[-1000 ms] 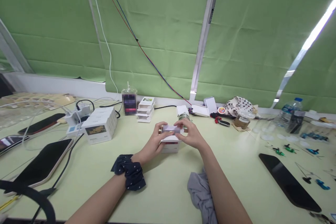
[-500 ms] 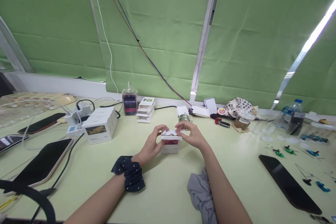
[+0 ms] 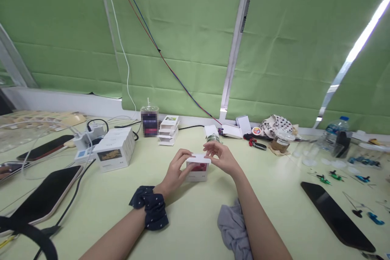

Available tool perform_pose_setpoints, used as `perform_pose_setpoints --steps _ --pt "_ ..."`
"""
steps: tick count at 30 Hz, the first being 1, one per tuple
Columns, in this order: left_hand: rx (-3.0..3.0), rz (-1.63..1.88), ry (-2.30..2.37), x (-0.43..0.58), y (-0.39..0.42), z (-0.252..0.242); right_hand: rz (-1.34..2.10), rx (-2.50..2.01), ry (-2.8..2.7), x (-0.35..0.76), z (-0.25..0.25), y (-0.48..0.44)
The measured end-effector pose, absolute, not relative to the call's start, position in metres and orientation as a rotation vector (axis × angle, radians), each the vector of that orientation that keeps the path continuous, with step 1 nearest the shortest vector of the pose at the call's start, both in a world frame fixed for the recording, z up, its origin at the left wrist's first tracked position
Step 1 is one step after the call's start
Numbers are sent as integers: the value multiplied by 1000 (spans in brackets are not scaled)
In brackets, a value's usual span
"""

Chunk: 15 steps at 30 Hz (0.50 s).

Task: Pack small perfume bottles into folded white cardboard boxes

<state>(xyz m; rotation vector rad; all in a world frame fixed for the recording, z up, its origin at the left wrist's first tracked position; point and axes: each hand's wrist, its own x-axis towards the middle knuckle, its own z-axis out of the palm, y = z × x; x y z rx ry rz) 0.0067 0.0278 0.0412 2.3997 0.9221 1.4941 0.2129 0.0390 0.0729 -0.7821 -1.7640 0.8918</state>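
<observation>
At box (image 3: 196, 174) edges, left hand (image 3: 178, 168); right hand (image 3: 224, 157); roomy tabletop (image 3: 190, 215).

Smooth, matt cardboard box (image 3: 197, 176)

And here's the box (image 3: 195, 175), between left hand (image 3: 177, 170) and right hand (image 3: 224, 159); far left behind it, the cup (image 3: 149, 122), stacked cartons (image 3: 168, 131) at its right; near right, a phone (image 3: 336, 216).

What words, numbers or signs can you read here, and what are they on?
None are clear enough to quote.
Small white box in the middle: print too small.
White packaging on the left: print too small.
Cup with a straw: label pixelated.
Water bottle: label too blurred.
Round colourful thing: markings too small.
</observation>
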Motion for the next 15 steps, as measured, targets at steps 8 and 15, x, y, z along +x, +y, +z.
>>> perform_pose_setpoints --steps 8,15 --pt "2123 1486 1072 9 32 31 919 -782 -1696 214 72 42" --pt "2136 1432 1072 10 32 33 929 -818 -1627 207 69 42"
